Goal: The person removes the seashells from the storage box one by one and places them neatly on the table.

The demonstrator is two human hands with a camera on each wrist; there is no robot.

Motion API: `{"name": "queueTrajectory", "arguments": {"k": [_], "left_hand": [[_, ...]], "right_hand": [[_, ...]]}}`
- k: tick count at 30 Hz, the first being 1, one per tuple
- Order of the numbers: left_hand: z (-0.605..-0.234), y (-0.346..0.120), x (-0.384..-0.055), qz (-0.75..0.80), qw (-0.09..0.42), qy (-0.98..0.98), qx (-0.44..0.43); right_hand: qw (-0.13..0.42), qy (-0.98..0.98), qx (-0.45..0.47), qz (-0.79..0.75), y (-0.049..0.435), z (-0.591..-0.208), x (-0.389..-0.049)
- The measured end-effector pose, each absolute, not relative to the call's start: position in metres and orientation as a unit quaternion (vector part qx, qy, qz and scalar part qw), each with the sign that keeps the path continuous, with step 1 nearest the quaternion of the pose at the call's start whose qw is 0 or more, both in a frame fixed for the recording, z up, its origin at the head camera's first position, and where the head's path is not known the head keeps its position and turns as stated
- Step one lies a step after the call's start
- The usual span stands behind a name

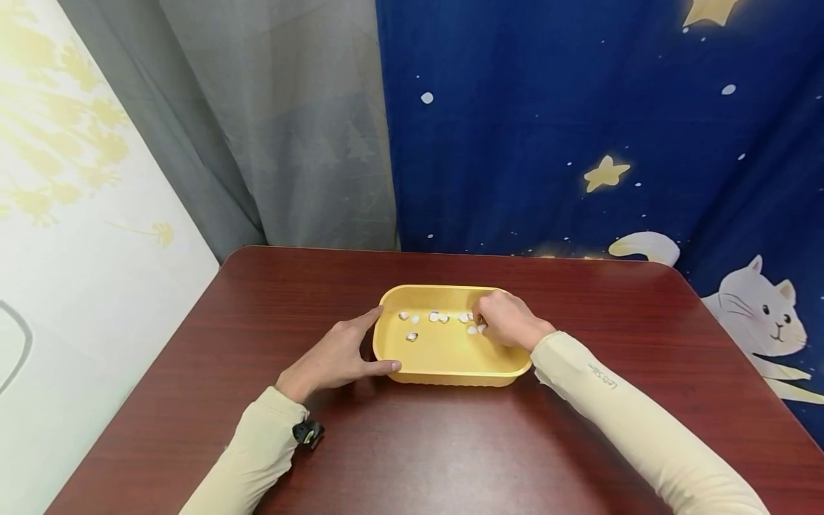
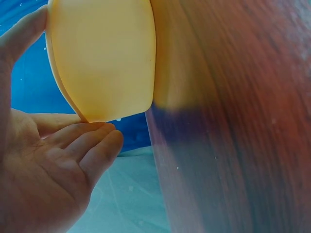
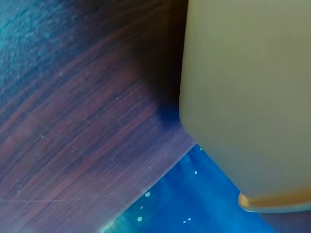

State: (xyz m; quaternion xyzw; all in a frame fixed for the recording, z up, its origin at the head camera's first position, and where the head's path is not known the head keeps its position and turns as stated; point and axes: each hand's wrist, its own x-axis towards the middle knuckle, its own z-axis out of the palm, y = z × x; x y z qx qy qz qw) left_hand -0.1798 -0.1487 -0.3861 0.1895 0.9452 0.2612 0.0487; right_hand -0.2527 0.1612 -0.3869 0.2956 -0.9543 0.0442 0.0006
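Note:
A yellow plastic basin (image 1: 444,361) stands on the table, with several small white pieces (image 1: 412,336) scattered over its floor; a few show dark marks. My left hand (image 1: 335,354) holds the basin's left end, thumb over the near rim and forefinger at the far left corner. In the left wrist view its thumb and fingers touch the rim and outer wall of the basin (image 2: 104,58). My right hand (image 1: 508,318) reaches in at the right, fingers bent down among the white pieces. Its fingertips are hidden, so I cannot tell whether they pinch a piece. The right wrist view shows only the basin's outer wall (image 3: 248,97).
The dark red wooden table (image 1: 418,443) spreads around the basin. Behind its far edge hang a grey curtain (image 1: 309,143) and a blue curtain (image 1: 515,143) with stars and a cat. A white patterned panel (image 1: 96,272) borders the left side.

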Motion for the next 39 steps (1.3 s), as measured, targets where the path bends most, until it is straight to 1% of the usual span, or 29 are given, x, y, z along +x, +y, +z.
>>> {"name": "queueTrajectory", "arguments": {"k": [7,13,23,27,31,35,39], "left_hand": [[-0.386,-0.148,-0.180,0.263,0.050,0.945,0.188],[-0.385,-0.147,-0.180,0.268,0.051,0.942,0.196],[-0.384,-0.149,-0.178,0.275,0.047,0.939,0.199],[-0.381,-0.148,-0.175,0.284,0.044,0.938,0.193],[-0.386,-0.148,-0.168,0.289,0.055,0.937,0.188],[-0.383,-0.149,-0.171,0.284,0.048,0.938,0.193],[-0.381,-0.151,-0.175,0.278,0.049,0.939,0.197]], "right_hand": [[-0.020,-0.948,0.312,0.058,0.163,-0.384,-0.252],[-0.043,-0.950,0.299,0.078,0.166,-0.377,-0.248],[-0.076,-0.937,0.305,0.154,0.171,-0.367,-0.237],[-0.065,-0.922,0.334,0.186,0.175,-0.363,-0.232],[-0.078,-0.914,0.338,0.212,0.175,-0.367,-0.221],[-0.085,-0.911,0.326,0.236,0.170,-0.362,-0.220],[-0.081,-0.901,0.340,0.257,0.165,-0.357,-0.221]]}}
